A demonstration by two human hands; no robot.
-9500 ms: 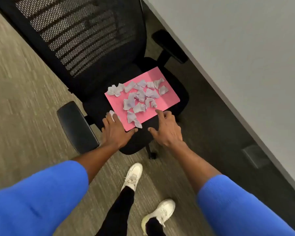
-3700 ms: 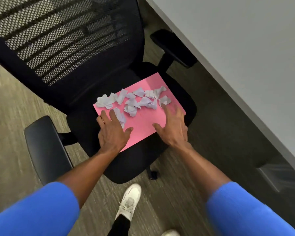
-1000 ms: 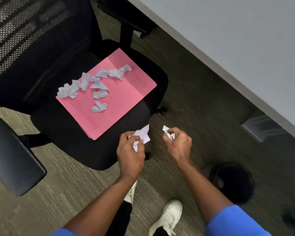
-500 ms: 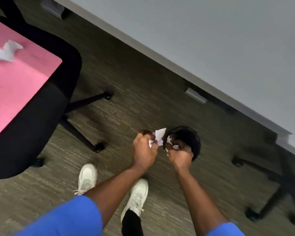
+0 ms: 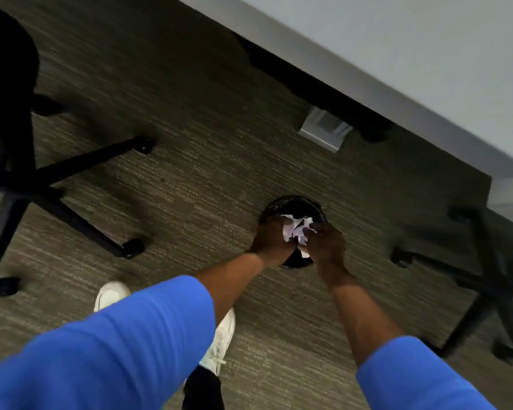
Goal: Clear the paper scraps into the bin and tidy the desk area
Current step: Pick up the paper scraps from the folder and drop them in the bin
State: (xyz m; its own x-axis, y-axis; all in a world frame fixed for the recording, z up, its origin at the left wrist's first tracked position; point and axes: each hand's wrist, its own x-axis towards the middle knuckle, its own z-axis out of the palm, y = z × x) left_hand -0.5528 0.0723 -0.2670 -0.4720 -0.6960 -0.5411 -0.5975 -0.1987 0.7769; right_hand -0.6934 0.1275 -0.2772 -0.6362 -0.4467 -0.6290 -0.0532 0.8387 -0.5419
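Both hands over the bin [image 5: 290,202], a small round black one on the carpet [image 5: 208,179], near the desk edge [image 5: 397,93]. L hand [image 5: 271,239] and R hand [image 5: 328,247] side by side, nearly touching, each closed round crumpled paper scraps [image 5: 295,229]. Scraps bunched between the fingers, white-lilac, right above the bin mouth (bin mostly hidden by the hands). Blue sleeves [image 5: 125,347] pushed up the forearms. White shoe [image 5: 221,341] below the L arm. Chair base [image 5: 80,184] at left, well apart from the bin; another chair base [image 5: 486,279] at right. Frame blurred.
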